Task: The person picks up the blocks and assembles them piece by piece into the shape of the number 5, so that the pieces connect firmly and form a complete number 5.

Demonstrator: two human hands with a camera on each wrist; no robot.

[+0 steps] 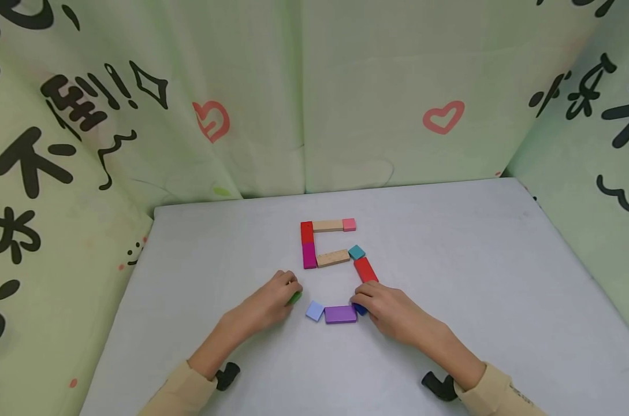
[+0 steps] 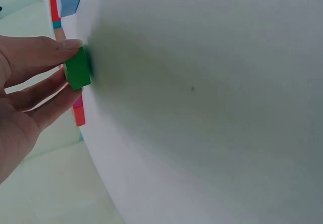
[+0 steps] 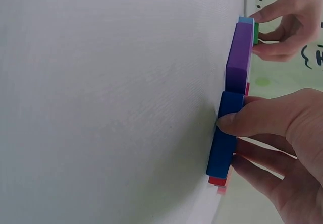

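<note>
My left hand (image 1: 268, 299) pinches a green block (image 2: 77, 68) between thumb and fingers, left of the light blue block (image 1: 315, 311). On the right, my right hand (image 1: 392, 309) holds a dark blue block (image 3: 224, 133) by its sides, thumb on the near face. That block's end lies against the purple block (image 1: 340, 315), which meets the light blue one at its other end. Above the right hand runs a red block (image 1: 365, 270), its lower end by the fingers. A teal block (image 1: 357, 252) touches its top.
Farther back on the white table (image 1: 215, 248), a wooden block (image 1: 333, 258) joins a magenta block (image 1: 309, 255), an upper red block (image 1: 306, 233), another wooden block (image 1: 328, 226) and a pink block (image 1: 349, 225). Patterned green curtains (image 1: 361, 115) enclose the back and sides.
</note>
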